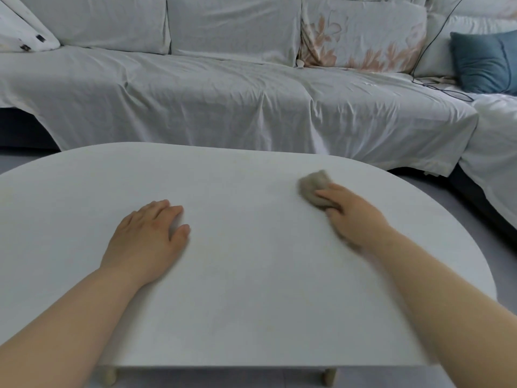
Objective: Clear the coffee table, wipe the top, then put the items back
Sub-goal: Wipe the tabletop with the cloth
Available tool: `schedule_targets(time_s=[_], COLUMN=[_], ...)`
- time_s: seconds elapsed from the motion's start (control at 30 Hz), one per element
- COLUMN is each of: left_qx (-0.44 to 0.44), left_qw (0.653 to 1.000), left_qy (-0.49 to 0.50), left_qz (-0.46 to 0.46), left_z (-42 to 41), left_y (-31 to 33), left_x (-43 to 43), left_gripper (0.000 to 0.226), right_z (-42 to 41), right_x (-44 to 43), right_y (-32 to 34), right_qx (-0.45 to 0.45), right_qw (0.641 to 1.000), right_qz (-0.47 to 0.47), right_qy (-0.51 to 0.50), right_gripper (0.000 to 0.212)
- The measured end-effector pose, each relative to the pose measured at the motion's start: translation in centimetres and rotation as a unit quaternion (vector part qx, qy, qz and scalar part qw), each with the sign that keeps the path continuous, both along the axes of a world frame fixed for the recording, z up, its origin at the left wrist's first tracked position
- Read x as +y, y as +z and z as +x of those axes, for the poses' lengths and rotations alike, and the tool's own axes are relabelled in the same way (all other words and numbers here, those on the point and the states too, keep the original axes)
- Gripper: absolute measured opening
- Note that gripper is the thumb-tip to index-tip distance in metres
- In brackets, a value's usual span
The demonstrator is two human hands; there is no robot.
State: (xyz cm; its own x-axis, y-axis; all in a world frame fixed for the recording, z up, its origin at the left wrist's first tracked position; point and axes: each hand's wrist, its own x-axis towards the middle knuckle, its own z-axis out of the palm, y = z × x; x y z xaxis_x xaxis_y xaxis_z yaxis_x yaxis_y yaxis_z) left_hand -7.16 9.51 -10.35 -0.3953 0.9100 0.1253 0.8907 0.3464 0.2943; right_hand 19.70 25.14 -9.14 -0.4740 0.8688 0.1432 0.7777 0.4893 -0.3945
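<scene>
A white oval coffee table (240,289) fills the lower half of the head view, with nothing on its top but my hands and a cloth. My right hand (352,214) presses a crumpled grey-brown cloth (313,186) onto the table's right side; the hand is motion-blurred. My left hand (151,233) lies flat on the table left of centre, palm down, fingers a little apart, holding nothing.
A sofa (223,102) under a pale sheet runs along the far side and wraps around to the right. A blue cushion (486,63), a floral cushion (363,37) and a thin black cable (428,49) lie on it. Grey floor (475,214) separates table and sofa.
</scene>
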Motion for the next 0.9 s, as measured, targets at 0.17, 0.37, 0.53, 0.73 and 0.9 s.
schedule_targets(time_s=[0.17,0.37,0.53,0.73,0.9], left_qx=[0.009,0.021,0.025,-0.012,-0.029], left_qw=[1.000,1.000,1.000,0.991,0.990], left_qy=[0.005,0.007,0.007,-0.121,-0.137], left_qz=[-0.002,-0.007,-0.002,0.056,0.019], left_z=[0.2,0.4,1.1,6.4,8.1], left_y=[-0.1,0.3,0.5,1.1,-0.9], left_x=[0.2,0.4,0.5,0.0,-0.1], left_gripper=[0.046,0.044,0.040,0.055,0.045], right_z=[6.2,-1.3,-3.4,1.4,7.4], right_x=[-0.1,-8.6,-14.7,-12.4,-9.7], right_y=[0.3,0.2,-0.3,0.1,0.5], right_qx=[-0.008,0.009,0.035,-0.001,-0.011], right_qw=[0.973,0.998,0.992,0.999,0.991], right_qz=[-0.010,0.047,0.024,0.010,-0.006], right_qy=[-0.230,-0.029,0.117,0.037,-0.130], right_gripper=[0.044,0.048,0.044,0.045,0.044])
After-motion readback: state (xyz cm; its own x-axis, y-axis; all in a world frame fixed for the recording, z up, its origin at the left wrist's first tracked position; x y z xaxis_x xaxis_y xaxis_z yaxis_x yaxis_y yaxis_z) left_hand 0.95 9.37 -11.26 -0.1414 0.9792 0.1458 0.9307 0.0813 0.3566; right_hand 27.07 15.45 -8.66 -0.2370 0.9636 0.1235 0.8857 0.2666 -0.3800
